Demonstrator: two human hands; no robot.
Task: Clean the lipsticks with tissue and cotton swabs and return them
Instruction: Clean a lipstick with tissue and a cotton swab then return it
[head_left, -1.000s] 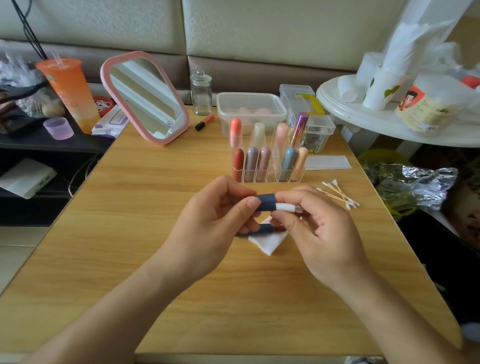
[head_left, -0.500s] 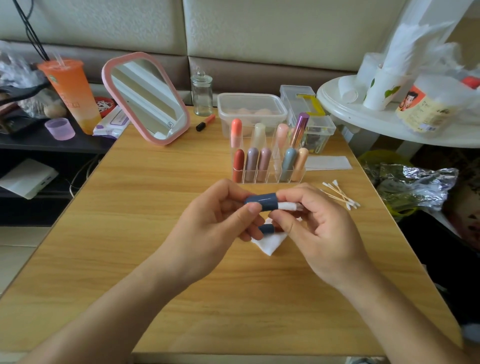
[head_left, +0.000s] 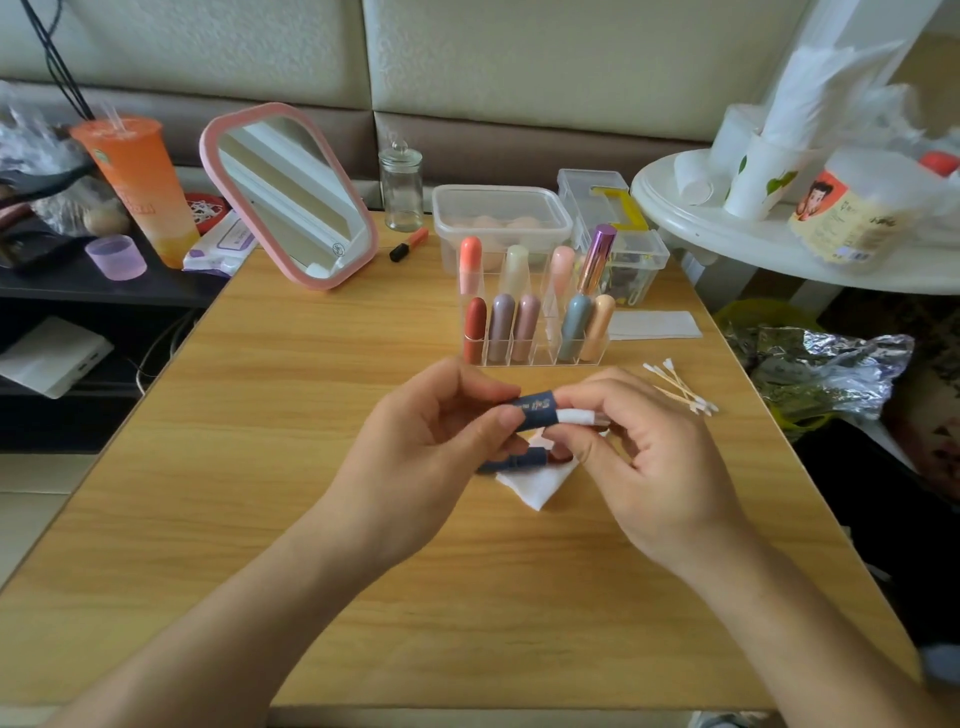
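A dark blue lipstick (head_left: 537, 410) with a white inner section lies level between both hands above the table. My left hand (head_left: 431, 457) pinches its blue end with thumb and fingers. My right hand (head_left: 639, 467) pinches the white section. Below them its dark blue cap (head_left: 511, 461) lies on a folded white tissue (head_left: 535, 483). A clear organiser (head_left: 535, 356) behind holds several lipsticks upright. Loose cotton swabs (head_left: 680, 387) lie to the right of my hands.
A pink mirror (head_left: 291, 197), glass jar (head_left: 401, 187), orange-capped marker (head_left: 409, 244) and clear plastic boxes (head_left: 501, 218) stand at the table's back. A white tissue sheet (head_left: 654, 325) lies right of the organiser. A white side table (head_left: 727, 234) and foil bag (head_left: 821, 374) stand right.
The hands have turned the lipstick slightly, so printing on the blue part now faces up. Both hands stay in the same place.
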